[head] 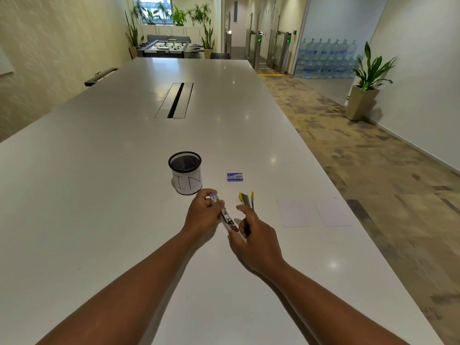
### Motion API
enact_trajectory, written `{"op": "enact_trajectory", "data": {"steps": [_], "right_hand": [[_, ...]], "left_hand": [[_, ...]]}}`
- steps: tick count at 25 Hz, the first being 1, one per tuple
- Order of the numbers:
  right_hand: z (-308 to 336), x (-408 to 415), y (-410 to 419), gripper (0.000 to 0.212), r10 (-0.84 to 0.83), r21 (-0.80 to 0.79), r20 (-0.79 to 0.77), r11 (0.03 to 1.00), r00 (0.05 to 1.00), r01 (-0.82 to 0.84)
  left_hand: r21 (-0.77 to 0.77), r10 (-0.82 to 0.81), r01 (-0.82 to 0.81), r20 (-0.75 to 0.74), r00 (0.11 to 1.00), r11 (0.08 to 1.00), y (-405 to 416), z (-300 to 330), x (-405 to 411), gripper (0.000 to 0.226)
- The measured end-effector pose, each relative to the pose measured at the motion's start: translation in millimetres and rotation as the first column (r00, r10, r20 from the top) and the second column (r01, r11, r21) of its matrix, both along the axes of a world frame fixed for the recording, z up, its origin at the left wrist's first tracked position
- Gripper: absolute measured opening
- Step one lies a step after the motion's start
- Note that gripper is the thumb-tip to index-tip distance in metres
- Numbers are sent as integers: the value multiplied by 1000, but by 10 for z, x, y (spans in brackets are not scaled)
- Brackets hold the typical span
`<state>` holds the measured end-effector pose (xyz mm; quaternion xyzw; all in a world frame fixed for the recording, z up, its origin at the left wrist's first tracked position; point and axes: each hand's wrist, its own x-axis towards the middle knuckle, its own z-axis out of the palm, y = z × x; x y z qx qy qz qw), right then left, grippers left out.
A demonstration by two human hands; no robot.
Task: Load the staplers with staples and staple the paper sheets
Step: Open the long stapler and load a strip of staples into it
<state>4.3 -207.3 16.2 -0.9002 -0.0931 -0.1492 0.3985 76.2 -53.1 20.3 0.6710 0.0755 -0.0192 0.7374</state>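
Observation:
A blue stapler [225, 214] lies opened out flat just above the white table [99, 195], its metal staple channel showing. My left hand [202, 215] grips its blue far end. My right hand [254, 235] holds the near end between thumb and fingers, index finger raised. A yellow stapler [246, 198] lies open on the table just behind my right hand. A small blue staple box [235, 177] sits beyond it. Two white paper sheets [296, 212] [332, 212] lie side by side at the right.
A black mesh cup [185, 173] with a white label reading "IN" stands behind my left hand. A cable slot [175, 100] runs down the table's middle. The table's right edge drops to carpeted floor, where a potted plant [366, 88] stands.

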Motion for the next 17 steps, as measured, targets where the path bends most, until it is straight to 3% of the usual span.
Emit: {"op": "enact_trajectory", "data": {"steps": [7, 11, 14, 17], "right_hand": [[-1, -61, -7, 56, 24, 207, 53, 978, 998, -34], [-27, -75, -1, 41, 8, 226, 96, 974, 995, -30], [-49, -22, 12, 27, 4, 77, 116, 997, 993, -13], [-80, 40, 21, 29, 21, -60, 132, 998, 991, -13]], "left_hand": [[41, 124, -127, 64, 990, 991, 67, 33, -50, 18], [-77, -13, 15, 31, 999, 997, 32, 59, -79, 18], [-70, -85, 87, 35, 996, 994, -44, 37, -150, 24], [-59, -86, 91, 78, 993, 994, -84, -10, -189, 27]]}}
